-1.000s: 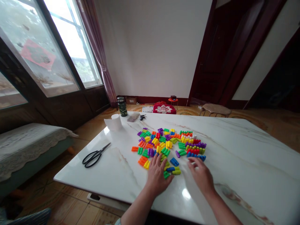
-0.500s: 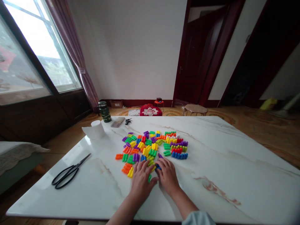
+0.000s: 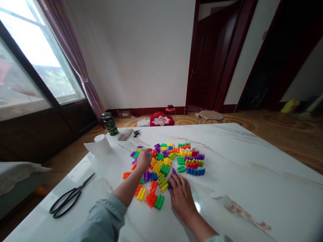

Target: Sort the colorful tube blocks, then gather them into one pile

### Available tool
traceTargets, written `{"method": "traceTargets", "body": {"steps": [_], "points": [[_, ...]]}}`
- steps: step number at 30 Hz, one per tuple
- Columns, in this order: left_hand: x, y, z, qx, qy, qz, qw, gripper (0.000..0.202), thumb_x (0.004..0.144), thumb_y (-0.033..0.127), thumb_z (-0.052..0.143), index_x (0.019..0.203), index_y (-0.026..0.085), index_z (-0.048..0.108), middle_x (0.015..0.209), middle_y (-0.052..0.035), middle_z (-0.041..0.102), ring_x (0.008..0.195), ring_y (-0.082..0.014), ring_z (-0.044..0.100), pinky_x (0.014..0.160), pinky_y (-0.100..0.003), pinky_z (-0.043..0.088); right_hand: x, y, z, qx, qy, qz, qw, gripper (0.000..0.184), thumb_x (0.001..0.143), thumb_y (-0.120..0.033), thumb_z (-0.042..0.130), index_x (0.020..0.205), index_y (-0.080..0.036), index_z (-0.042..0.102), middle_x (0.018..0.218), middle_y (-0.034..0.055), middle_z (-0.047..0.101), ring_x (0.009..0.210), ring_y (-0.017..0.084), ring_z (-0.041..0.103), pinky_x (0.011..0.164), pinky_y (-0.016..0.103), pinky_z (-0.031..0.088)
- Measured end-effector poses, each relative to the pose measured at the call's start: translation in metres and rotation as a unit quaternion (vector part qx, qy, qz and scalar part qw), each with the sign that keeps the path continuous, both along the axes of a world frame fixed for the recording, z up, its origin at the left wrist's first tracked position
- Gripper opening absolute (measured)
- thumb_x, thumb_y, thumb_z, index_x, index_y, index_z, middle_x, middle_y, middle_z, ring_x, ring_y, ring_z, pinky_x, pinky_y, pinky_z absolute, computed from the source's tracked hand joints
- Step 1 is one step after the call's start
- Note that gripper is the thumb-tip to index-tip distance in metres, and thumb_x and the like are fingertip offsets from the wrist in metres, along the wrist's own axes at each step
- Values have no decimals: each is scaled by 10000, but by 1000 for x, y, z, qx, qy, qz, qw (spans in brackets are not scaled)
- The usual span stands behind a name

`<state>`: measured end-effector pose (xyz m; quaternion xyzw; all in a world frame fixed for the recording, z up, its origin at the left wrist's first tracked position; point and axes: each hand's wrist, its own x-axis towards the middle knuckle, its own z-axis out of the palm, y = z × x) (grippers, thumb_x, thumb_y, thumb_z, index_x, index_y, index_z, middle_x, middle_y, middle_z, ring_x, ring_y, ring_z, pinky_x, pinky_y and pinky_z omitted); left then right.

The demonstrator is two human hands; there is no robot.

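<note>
The blocks (image 3: 161,167) under my fingers (image 3: 176,179) are hard plastic, smooth and shiny, each catching a small highlight. The tabletop (image 3: 252,168) looks like polished white stone with brownish veins, glossy enough to mirror the window light. My sleeve (image 3: 101,220) is matt grey-green cloth. The scissors (image 3: 66,201) are black all over with a dull sheen. The roll (image 3: 100,144) is soft white paper, matt. The curtain (image 3: 75,64) is thin purple cloth, and the door (image 3: 214,67) is dark varnished wood.
</note>
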<state>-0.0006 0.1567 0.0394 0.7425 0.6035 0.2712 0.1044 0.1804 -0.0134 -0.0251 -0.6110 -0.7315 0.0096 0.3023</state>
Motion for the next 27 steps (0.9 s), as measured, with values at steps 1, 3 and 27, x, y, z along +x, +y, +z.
{"method": "traceTargets", "body": {"steps": [1,3,27], "points": [[2,2,-2,-6,11,-9,1000,331,891,245,530,1186,164,656,1193,-123,684,1129,-255,621,976,-381,467,0,1,-1,5,-3,-4,1000,329,900,-193,497,1201,-265,607,1350,38,585,1291,251,445,1109,428,297],[6,0,-7,-22,34,-25,999,391,883,348,577,1234,187,639,1244,-126,659,1171,-279,597,1009,-411,444,-1,1,-2,16,-12,-11,1000,312,904,-203,504,1189,-265,614,1339,36,594,1282,245,454,1099,417,306],[17,-119,-7,-30,-45,-203,978,255,897,243,542,1107,262,686,1185,-52,672,1027,-199,662,892,-316,536,5,5,-18,79,-75,-5,994,341,911,-222,508,1240,-248,595,1372,63,573,1298,249,458,1083,415,334]]}}
